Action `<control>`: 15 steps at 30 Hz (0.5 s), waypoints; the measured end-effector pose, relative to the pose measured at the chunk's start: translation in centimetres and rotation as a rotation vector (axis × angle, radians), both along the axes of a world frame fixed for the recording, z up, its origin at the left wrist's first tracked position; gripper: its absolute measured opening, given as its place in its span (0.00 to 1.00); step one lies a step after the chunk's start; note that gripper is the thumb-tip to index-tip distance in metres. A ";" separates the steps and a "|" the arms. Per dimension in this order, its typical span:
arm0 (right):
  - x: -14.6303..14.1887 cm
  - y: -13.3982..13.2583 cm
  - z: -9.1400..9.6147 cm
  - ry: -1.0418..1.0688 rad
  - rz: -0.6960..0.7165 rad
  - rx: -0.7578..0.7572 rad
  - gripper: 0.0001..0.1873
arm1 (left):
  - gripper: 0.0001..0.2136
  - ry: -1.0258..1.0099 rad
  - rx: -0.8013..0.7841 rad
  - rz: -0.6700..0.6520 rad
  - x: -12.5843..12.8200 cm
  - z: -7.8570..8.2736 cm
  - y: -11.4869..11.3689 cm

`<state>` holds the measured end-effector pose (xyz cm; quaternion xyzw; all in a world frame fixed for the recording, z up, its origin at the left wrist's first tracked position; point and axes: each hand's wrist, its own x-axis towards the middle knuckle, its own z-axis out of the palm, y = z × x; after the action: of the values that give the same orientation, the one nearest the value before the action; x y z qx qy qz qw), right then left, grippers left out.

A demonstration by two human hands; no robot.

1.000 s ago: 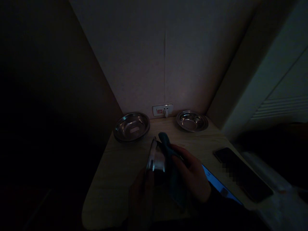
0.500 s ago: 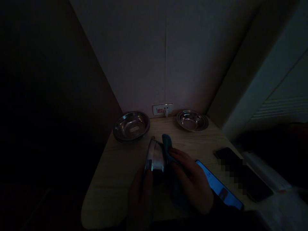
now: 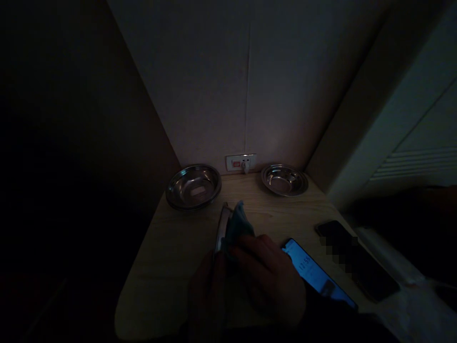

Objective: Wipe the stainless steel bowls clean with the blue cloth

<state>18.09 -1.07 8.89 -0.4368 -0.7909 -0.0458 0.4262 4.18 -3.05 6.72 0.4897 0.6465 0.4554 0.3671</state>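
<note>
In very dim light, my left hand grips a steel bowl held on edge above the wooden table. Only the bowl's rim shows. My right hand is closed on a teal cloth and presses it against the bowl's side. Both hands sit close together near the table's front edge.
Two more steel bowls stand at the back, one at the left and one at the right, with a wall socket between them. A lit phone and a dark phone lie to the right of my hands.
My right hand has slid the cloth leftward over the bowl, covering most of its shiny side. More of the lit phone screen shows now.
</note>
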 end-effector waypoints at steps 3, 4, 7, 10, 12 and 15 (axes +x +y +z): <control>0.1 0.0 0.2 0.027 0.019 -0.026 0.13 | 0.26 0.016 -0.011 0.063 0.0 -0.2 -0.1; 0.0 0.1 0.3 0.032 0.020 -0.035 0.13 | 0.27 0.015 -0.025 0.078 0.1 -0.1 -0.1; 0.0 0.1 0.3 0.009 0.069 -0.065 0.14 | 0.29 -0.017 -0.065 0.065 0.3 0.2 0.0; 0.2 0.4 0.4 0.050 0.082 -0.097 0.14 | 0.28 -0.031 -0.044 0.066 0.4 0.4 0.0; 0.3 0.4 0.4 0.031 0.056 -0.120 0.15 | 0.28 0.005 -0.045 0.114 0.4 0.3 0.0; 0.4 0.3 0.5 0.020 0.103 -0.129 0.15 | 0.27 -0.021 -0.050 0.040 0.4 0.3 -0.1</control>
<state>18.48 -0.74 9.37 -0.4223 -0.8094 0.0315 0.4068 4.59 -3.13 6.99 0.4624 0.6636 0.4515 0.3768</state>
